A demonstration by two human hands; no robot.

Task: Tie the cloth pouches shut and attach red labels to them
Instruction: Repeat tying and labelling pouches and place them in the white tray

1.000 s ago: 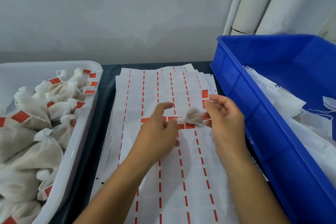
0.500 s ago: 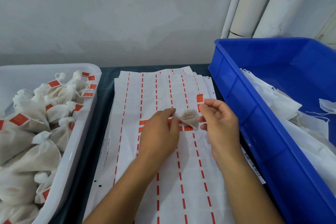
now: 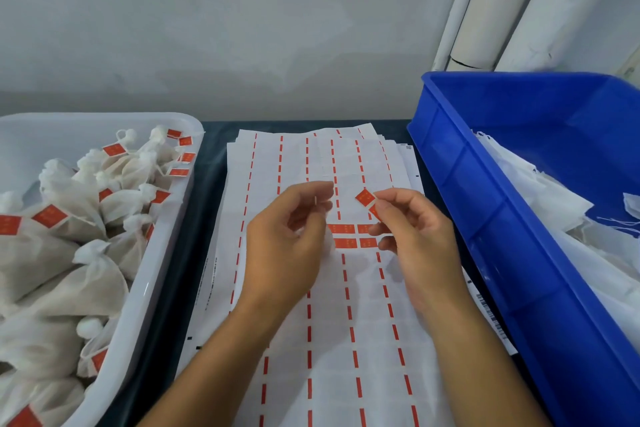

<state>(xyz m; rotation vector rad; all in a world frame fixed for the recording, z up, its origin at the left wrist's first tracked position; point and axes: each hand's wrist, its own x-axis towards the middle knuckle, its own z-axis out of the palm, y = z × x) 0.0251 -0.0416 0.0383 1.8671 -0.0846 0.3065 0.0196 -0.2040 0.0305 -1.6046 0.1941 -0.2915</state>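
Note:
My right hand (image 3: 412, 236) pinches a red label (image 3: 364, 198) between thumb and forefinger, lifted off the label sheet (image 3: 346, 305). My left hand (image 3: 287, 239) faces it a short gap away, its thumb and forefinger closed on a thin white string end (image 3: 317, 201). The pouch that string belongs to is hidden behind my left hand. A few red labels (image 3: 343, 235) remain stuck on the sheet just below and between the hands.
A white tray (image 3: 162, 270) on the left holds several tied pouches (image 3: 86, 288) with red labels. A blue crate (image 3: 485, 218) on the right holds limp white cloth pouches (image 3: 554, 204). The wall stands close behind, with white pipes (image 3: 502, 3) at the right.
The small bunched pouch top seen between my hands has dropped out of sight behind my left hand. My right hand now holds a peeled red label up, and the hands have moved slightly apart.

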